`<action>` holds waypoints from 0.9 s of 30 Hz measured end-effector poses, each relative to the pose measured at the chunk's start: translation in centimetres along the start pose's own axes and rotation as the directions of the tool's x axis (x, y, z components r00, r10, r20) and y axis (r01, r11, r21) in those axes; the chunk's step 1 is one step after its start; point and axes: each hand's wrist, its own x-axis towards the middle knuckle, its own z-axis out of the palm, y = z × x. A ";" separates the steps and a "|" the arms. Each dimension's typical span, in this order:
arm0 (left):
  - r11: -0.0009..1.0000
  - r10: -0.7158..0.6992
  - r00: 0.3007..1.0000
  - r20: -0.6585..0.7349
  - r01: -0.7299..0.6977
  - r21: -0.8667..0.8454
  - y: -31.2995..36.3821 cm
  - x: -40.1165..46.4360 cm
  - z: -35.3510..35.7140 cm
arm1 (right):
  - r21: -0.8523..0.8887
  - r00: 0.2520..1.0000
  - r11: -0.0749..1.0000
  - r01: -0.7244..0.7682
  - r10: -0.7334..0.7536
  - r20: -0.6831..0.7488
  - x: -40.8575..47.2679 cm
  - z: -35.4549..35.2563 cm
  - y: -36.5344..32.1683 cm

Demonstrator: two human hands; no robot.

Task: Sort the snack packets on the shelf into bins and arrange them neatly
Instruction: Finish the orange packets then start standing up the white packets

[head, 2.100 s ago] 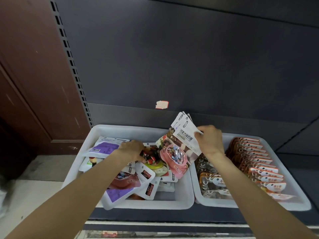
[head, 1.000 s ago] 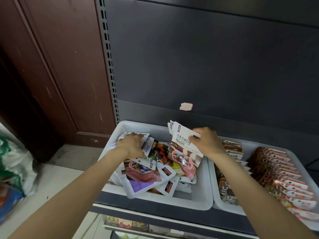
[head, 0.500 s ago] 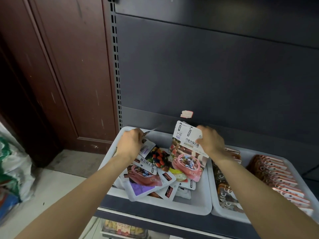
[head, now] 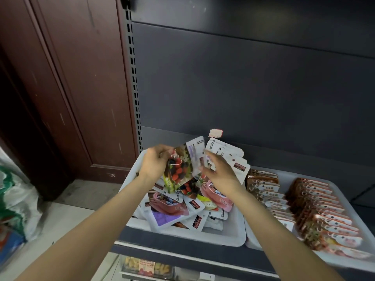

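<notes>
My left hand grips a snack packet printed with red and dark berries, lifted above the left white bin. My right hand holds a fanned stack of white packets beside it, fingers touching the berry packet's right edge. Loose mixed packets, pink, purple and white, lie jumbled in the left bin. The right white bin holds two neat rows of brown and orange packets.
A dark grey shelf back panel rises behind the bins, with a slotted upright at its left. A brown wooden door stands further left. Bags sit on the floor at left. A lower shelf holds more snacks.
My left hand has lifted a berry packet out of the left bin and brought it up against the stack in my right hand. The view has shifted slightly right.
</notes>
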 end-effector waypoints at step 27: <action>0.909 -0.073 0.996 -0.055 0.089 0.408 -3.5 2.1 0.2 | -0.740 0.996 0.669 -0.071 0.090 -0.014 -0.2 -0.7 5.3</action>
